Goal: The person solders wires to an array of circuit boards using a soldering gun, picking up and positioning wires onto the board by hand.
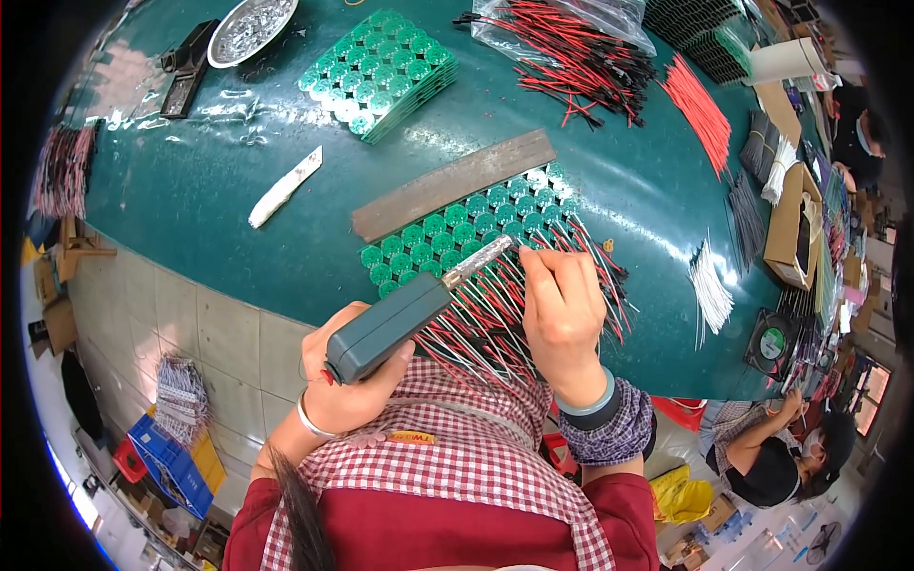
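My left hand (354, 385) is wrapped round a dark grey-green gun-shaped tool (392, 326) with a speckled silver barrel (479, 261). The barrel points up and right, its tip close to my right fingertips. My right hand (564, 314) is closed in a pinch at the panel's edge, on what looks like a thin wire; its end is mostly hidden by the fingers. Under both lies a panel of round green circuit boards (433, 225). Red, black and white wires (486, 328) fan from its near side toward my checked apron. A long grey-brown bar (455, 184) rests along the panel's far edge.
Stacked green circuit panels (381, 71) and a metal dish (251, 30) stand farther back. A whitish blade-shaped piece (286, 187) lies left. Bundles of red wires (698, 114), white wires (711, 290) and bagged red-black wires (581, 57) lie right. A co-worker (771, 452) sits at lower right.
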Available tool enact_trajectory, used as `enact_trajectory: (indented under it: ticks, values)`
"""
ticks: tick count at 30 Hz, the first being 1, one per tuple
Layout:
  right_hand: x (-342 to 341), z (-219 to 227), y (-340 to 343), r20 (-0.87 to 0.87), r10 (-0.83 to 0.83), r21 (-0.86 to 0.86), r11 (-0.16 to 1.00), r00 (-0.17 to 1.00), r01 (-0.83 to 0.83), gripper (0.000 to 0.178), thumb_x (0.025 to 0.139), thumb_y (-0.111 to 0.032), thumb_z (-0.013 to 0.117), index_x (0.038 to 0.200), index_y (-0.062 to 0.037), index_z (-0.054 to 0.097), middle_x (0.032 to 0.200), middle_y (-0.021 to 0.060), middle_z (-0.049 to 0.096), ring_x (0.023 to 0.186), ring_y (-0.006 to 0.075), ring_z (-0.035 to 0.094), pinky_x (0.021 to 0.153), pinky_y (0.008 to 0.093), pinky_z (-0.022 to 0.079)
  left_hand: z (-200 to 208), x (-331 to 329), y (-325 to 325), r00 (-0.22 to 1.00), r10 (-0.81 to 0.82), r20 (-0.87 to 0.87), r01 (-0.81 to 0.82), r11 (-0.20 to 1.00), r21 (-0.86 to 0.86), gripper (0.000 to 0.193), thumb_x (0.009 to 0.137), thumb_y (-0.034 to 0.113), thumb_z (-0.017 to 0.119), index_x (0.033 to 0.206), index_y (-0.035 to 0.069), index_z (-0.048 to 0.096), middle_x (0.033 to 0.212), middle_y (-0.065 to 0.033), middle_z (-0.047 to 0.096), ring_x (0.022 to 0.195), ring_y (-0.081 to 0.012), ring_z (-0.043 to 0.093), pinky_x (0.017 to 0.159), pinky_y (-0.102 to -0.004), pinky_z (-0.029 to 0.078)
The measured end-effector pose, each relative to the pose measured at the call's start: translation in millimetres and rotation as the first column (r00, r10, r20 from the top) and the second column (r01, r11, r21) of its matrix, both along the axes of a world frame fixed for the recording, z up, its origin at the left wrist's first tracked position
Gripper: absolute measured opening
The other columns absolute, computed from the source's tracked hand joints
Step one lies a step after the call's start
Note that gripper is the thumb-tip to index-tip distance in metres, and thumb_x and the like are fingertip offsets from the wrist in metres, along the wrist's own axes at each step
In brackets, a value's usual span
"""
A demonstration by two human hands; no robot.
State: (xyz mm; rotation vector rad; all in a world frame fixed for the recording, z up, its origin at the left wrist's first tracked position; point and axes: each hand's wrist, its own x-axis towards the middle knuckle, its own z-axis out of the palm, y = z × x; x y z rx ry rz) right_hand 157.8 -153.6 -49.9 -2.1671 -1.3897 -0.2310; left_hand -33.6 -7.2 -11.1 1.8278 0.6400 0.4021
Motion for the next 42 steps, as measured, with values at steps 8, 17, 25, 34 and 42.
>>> enact_trajectory:
  ticks: [8,17,25,34,42]
  values:
    - [-1,-1,1,0.012,-0.005,0.0,1.0,1.0,0.005,0.031,0.072,0.004,0.064,0.103,0.0029,0.067,0.09,0.0105,0.061,0.079,0.0257,0.058,0.063,0.0345,0.05,0,-3,-2,0.999,0.04,0.004,-0.04,0.999,-0.012,0.019,0.073,-0.002,0.074,0.091,-0.001,0.068,0.079,-0.0086,0.062,0.064,-0.017,0.06,0.057,-0.0285,0.047]
    - [-2,0,1,0.02,-0.019,-0.009,1.0,1.0,0.019,0.028,0.073,0.005,0.066,0.101,0.0027,0.067,0.09,0.0107,0.061,0.079,0.0257,0.058,0.063,0.0343,0.05,3,-7,0,0.998,0.015,0.056,-0.018,0.999,0.05,0.024,0.072,-0.005,0.074,0.095,-0.005,0.068,0.084,-0.0114,0.065,0.067,-0.0198,0.062,0.059,-0.0288,0.049]
    - [-9,6,3,0.012,0.002,0.049,0.999,1.0,-0.002,0.027,0.074,0.004,0.068,0.101,0.0015,0.067,0.091,0.0101,0.062,0.079,0.0259,0.059,0.065,0.0335,0.051,1,-16,0,0.998,0.042,0.05,-0.044,0.998,0.046,0.024,0.072,-0.005,0.074,0.095,-0.005,0.068,0.085,-0.0119,0.066,0.068,-0.0184,0.063,0.06,-0.0281,0.049]
    - [-15,2,4,-0.017,0.012,-0.005,1.0,1.0,-0.012,0.03,0.073,0.005,0.066,0.103,0.0016,0.067,0.091,0.0104,0.061,0.081,0.0261,0.058,0.066,0.0344,0.051,0,-21,-1,0.999,0.043,0.003,-0.043,0.999,0.022,0.024,0.073,-0.003,0.075,0.096,-0.003,0.068,0.086,-0.0096,0.066,0.067,-0.0167,0.063,0.06,-0.0269,0.049]
    - [-16,1,5,-0.01,0.02,-0.014,1.0,1.0,-0.02,0.031,0.073,0.004,0.066,0.103,0.0018,0.067,0.092,0.0106,0.061,0.081,0.0262,0.058,0.067,0.0348,0.051,-1,-22,-1,0.999,0.043,0.01,-0.043,0.999,0.03,0.022,0.074,-0.003,0.075,0.094,-0.002,0.068,0.084,-0.0093,0.066,0.067,-0.0165,0.062,0.061,-0.0273,0.048]
